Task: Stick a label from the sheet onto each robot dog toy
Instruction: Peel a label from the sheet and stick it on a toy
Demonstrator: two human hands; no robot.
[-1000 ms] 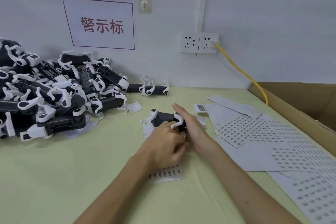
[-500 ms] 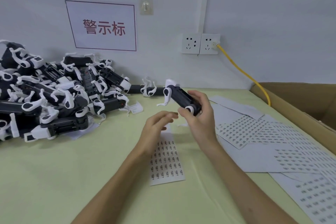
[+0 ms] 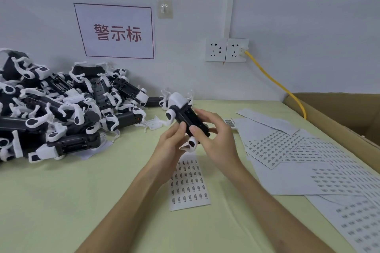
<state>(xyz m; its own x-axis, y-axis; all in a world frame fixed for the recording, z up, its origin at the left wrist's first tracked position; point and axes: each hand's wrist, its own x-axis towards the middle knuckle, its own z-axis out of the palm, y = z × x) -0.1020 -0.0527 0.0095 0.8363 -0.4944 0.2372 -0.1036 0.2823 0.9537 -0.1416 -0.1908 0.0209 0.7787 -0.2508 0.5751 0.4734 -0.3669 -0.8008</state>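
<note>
We are holding one robot dog toy above the counter with both hands — the right hand is curling its fingers round the black body, the left hand is pinching its near end. The label sheet is lying beneath, mid-counter — more toys are heaping at the far left edge.

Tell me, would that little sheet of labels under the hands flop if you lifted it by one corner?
Probably. The small label sheet looks paper-thin and lies flat on the table, so it would likely droop and feel very light. A push might slide it easily. The larger sheets overlap loosely, which suggests that they shift readily.
</note>
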